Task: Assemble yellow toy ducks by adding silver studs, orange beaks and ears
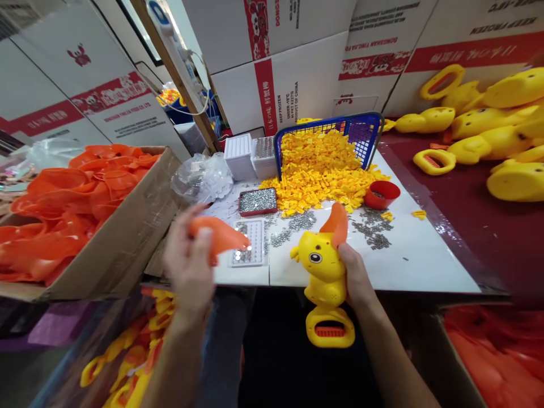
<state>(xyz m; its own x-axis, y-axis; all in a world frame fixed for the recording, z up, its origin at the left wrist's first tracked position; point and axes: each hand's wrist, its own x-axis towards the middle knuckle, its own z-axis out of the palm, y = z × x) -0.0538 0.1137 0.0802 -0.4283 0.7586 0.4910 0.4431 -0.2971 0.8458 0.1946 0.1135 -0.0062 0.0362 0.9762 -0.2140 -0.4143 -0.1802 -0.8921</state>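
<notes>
My left hand [191, 272], blurred by motion, grips a curved orange plastic bill piece [223, 235] between thumb and fingers, above the left part of the white worktop. My right hand [359, 277] is closed around the back of a yellow duck toy [321, 260] at the table's front edge. The toy is upright, with one round eye showing and a looped handle [330, 344] with an orange grip at its bottom. Another orange bill piece [335, 224] stands up at the toy's head, next to my right thumb. The fingers behind the toy are hidden.
A blue basket [374, 133] spills small yellow parts [318, 181] over the worktop. Near it are a tray of metal pieces [257, 201], loose screws [374, 229] and a red cup [381, 195]. A carton [114, 243] of orange parts is left; several duck toys [471, 144] lie right.
</notes>
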